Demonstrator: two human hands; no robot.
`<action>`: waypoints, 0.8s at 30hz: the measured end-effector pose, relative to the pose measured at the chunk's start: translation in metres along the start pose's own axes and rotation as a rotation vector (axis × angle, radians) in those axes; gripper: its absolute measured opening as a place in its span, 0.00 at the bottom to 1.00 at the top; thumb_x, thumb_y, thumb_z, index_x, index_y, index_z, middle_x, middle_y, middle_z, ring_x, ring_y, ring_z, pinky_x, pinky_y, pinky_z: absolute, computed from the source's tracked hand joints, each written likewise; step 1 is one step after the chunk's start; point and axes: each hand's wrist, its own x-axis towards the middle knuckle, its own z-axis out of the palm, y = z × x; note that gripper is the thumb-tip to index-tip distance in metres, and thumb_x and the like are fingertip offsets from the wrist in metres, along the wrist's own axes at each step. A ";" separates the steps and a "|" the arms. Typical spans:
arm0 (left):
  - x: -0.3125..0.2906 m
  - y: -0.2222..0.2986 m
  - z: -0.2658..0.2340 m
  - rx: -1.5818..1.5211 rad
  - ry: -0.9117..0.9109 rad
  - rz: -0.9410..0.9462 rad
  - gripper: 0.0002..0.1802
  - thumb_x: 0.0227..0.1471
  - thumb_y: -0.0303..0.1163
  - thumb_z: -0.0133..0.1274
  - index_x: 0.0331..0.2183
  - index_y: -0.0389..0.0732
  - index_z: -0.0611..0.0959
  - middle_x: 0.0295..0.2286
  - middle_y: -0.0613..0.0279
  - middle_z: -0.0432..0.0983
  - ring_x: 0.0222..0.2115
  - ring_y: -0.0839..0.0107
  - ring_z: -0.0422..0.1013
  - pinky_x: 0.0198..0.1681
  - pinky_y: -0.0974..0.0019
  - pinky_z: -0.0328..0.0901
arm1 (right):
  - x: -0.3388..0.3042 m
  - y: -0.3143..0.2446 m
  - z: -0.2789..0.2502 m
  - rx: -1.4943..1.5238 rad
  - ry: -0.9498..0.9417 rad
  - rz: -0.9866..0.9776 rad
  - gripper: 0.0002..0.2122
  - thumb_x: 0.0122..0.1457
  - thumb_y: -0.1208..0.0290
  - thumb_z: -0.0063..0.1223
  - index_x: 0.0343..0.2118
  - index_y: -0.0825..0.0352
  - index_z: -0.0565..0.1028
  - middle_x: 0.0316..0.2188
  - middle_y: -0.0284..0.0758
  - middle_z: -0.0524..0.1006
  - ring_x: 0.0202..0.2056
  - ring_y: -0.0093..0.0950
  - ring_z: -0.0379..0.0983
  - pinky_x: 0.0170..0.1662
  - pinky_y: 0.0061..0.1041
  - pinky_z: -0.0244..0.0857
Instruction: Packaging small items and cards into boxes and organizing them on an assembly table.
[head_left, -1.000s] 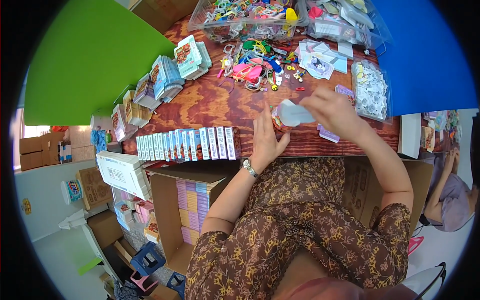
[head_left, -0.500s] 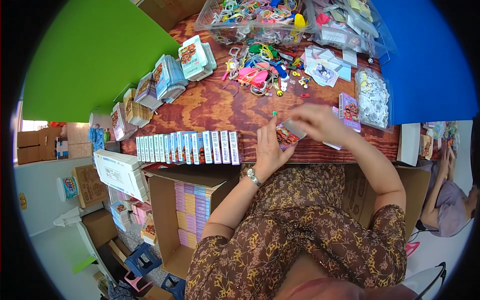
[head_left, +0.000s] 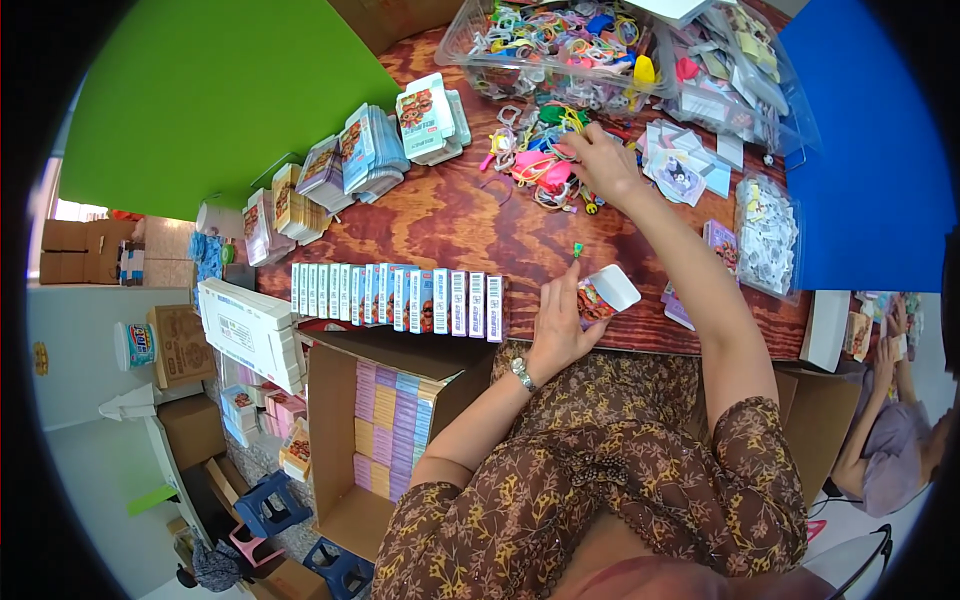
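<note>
My left hand (head_left: pixel 562 325), a watch at its wrist, holds a small printed box (head_left: pixel 597 308) near the table's front edge. The box's white end flap (head_left: pixel 615 287) stands up, away from me. By the left fingertips lies a tiny green piece (head_left: pixel 578 248). Farther off, my right hand (head_left: pixel 605 168) dips into a loose heap of small colourful trinkets (head_left: pixel 540 168), with pink, yellow and green bits and stringy loops. Its fingers are bent together on the heap's right side; whatever they pinch is too small to make out.
A row of small boxes (head_left: pixel 400 300) stands at left. Behind it are stacks of flat cartons (head_left: pixel 370 155). Clear tubs (head_left: pixel 560 72) of trinkets sit at the back; cards (head_left: pixel 680 170) and a tray of white packets (head_left: pixel 768 235) lie right. A co-worker (head_left: pixel 890 430) sits far right.
My right hand has left the box and reached forward to the trinket heap. The box's flap now shows upright and white. My left hand still holds the box; the whole view has shifted slightly.
</note>
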 end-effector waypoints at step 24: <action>0.030 0.000 0.011 0.040 0.188 0.008 0.51 0.44 0.36 0.68 0.61 0.26 0.58 0.43 0.39 0.69 0.43 0.43 0.67 0.48 0.48 0.64 | -0.072 -0.022 -0.153 0.578 -0.193 0.028 0.08 0.65 0.74 0.54 0.44 0.71 0.74 0.35 0.26 0.76 0.35 0.13 0.71 0.36 0.17 0.67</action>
